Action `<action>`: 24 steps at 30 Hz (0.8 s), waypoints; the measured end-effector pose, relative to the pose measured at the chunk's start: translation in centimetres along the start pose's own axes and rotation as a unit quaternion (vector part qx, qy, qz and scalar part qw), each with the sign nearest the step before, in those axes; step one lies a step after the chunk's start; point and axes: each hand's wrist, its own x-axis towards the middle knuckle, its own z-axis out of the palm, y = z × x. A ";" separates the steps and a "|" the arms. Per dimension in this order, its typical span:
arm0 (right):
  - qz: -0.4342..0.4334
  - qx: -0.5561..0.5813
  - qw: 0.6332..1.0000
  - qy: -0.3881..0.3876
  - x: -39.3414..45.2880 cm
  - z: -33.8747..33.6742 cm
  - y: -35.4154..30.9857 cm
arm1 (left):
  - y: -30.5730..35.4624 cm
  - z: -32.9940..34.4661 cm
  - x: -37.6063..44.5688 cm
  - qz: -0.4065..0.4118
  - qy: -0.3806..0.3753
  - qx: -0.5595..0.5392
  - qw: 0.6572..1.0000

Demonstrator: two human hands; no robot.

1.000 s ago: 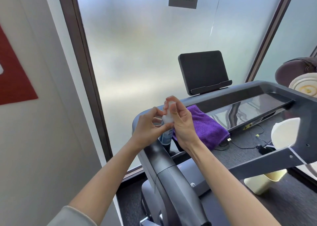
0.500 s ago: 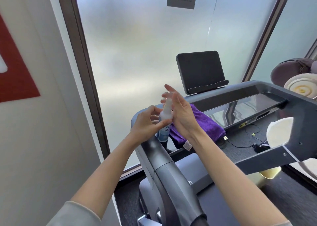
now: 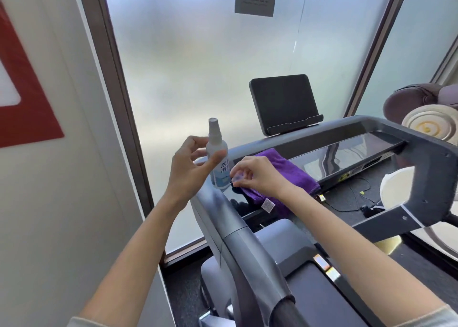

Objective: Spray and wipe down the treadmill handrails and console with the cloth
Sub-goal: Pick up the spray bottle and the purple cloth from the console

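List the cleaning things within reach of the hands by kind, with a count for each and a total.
Spray bottle: 1, held in the left hand
Clear cap: 1, pinched in the right hand
Purple cloth: 1, lying on the treadmill console
Total: 3

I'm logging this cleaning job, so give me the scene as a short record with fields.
left hand: holds spray bottle upright, nozzle bare
right hand: pinches clear cap beside the bottle
cloth: purple, lying on the console
handrail: under both hands, not yet wiped
screen: dark, above console
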 end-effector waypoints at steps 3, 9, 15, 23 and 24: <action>-0.004 -0.045 0.998 -0.051 0.1 1.5 0.0 | 0.1 0.0 -0.3 0.006 -0.002 0.010 1.000; -0.004 -0.080 0.993 -0.084 0.2 2.7 0.3 | 0.1 0.0 -0.7 0.009 0.000 0.020 1.000; -0.026 -0.025 0.999 0.020 -0.8 0.9 0.0 | 0.3 -0.1 -1.0 0.009 0.000 0.017 1.000; -0.005 0.406 0.895 0.182 -1.2 -3.9 -8.4 | 0.6 1.2 -1.6 0.015 -0.029 0.026 0.999; -0.005 0.398 0.895 0.200 -1.2 -3.8 -8.6 | 0.7 1.4 -1.8 0.015 -0.030 0.026 0.999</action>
